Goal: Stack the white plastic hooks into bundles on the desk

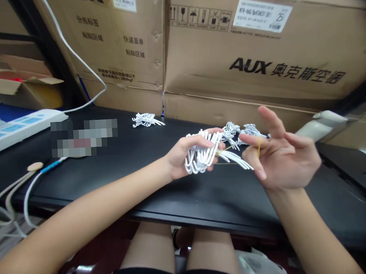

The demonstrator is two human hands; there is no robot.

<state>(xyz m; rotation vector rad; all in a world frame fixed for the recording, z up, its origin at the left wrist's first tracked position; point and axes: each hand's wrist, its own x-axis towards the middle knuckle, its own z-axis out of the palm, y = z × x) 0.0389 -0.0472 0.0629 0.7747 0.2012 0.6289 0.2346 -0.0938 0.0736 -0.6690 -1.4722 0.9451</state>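
White hooked wires (202, 155), one bundle: pinched between thumb and fingers of my left hand (178, 155). Yellow elastic band (258, 146), one: stretched from bundle to my right hand (290, 162), fingers spread. Similar bundles (147, 119): on worktop (111, 173), beyond my grip. Risk: overstretching might snap the band, splaying wires.

single head view, worn up top, facing forward and down over the lap (155, 253) and across the black table (204, 201); left hand (180, 152) near, about mid-frame, right hand (285, 160) near, right of centre; cartons (198, 77) close off the background.
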